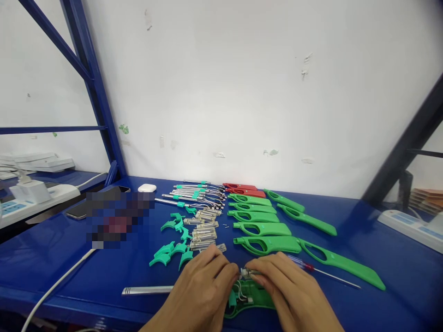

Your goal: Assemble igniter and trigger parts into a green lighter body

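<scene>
My right hand is closed, thumb and fingers pinching a small clear lighter fuel tank. My left hand is closed too, its fingertips at the tank's left end; the exact contact is partly hidden. Below both hands lies a green lighter shell half, inner side up, with white wires and a teal trigger in it. From under my left hand a silver metal tube sticks out to the left. Just beyond my hands lie several clear fuel tanks and loose teal triggers.
Green lighter shells and red ones lie in a column beyond my hands. A screwdriver is at right. Metal tubes with wires lie at the back. A white cable, earbud case and power strips flank the blue table.
</scene>
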`<state>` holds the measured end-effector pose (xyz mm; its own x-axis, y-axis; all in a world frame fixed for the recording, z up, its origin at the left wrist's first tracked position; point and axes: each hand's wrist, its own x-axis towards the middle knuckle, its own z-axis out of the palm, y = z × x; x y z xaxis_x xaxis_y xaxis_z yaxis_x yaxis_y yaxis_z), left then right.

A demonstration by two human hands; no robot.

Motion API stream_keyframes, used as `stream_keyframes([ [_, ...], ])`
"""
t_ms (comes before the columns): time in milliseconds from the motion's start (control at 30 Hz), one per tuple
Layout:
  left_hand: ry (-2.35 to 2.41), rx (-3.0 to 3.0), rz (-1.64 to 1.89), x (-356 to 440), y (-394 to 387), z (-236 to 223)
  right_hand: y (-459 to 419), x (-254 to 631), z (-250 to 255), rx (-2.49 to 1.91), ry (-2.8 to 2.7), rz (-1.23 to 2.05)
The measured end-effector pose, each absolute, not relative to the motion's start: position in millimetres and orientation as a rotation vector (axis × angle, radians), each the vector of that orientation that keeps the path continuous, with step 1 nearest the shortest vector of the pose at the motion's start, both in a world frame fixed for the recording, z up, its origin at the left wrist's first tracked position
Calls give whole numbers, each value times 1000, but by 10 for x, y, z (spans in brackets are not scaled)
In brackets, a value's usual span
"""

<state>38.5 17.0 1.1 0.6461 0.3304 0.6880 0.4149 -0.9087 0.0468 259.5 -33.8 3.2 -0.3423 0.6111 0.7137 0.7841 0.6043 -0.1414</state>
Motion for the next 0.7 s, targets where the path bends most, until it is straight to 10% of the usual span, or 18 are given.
stream_keyframes([
  [700, -611, -2758, -1132, 400, 141, 6, -377, 2604, -17, -1116, -2020, -292],
])
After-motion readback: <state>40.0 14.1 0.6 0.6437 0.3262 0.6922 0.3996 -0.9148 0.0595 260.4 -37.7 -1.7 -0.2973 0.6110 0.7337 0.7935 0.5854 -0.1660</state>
